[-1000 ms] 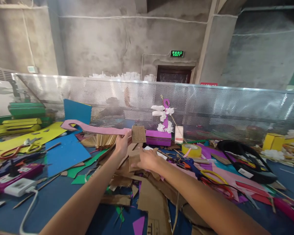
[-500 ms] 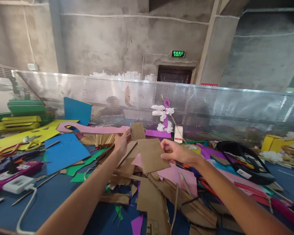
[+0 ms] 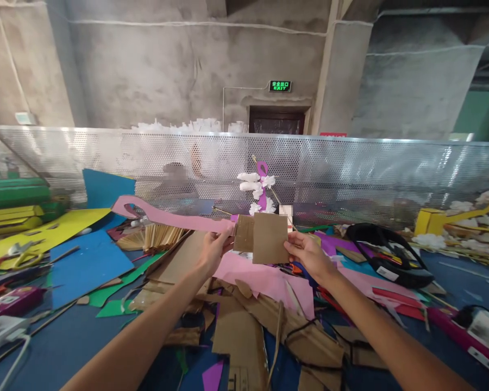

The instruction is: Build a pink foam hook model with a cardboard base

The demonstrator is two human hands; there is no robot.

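My left hand (image 3: 215,247) is closed on a long pink paper strip (image 3: 173,217), curled into a loop at its far left end. A small brown cardboard piece (image 3: 243,233) sits at the strip's right end. Between thumb and fingers, my right hand (image 3: 307,252) pinches a squarish cardboard piece (image 3: 271,239) by its right edge. Its left edge overlaps the smaller piece in front; whether the two touch I cannot tell. Beneath both hands lie a pink sheet (image 3: 264,279) and cardboard scraps (image 3: 238,323).
A purple figure with white tufts (image 3: 262,187) stands before a perforated metal screen (image 3: 370,179). Blue board (image 3: 89,269), yellow-handled scissors (image 3: 28,258) and a power strip (image 3: 14,304) lie left. A black strap-like headpiece (image 3: 387,260) and another power strip (image 3: 464,336) are right.
My right hand has lifted the squarish cardboard up and brought it against or before the smaller piece. The pink strip has shifted right and tilted. The view has turned slightly right.
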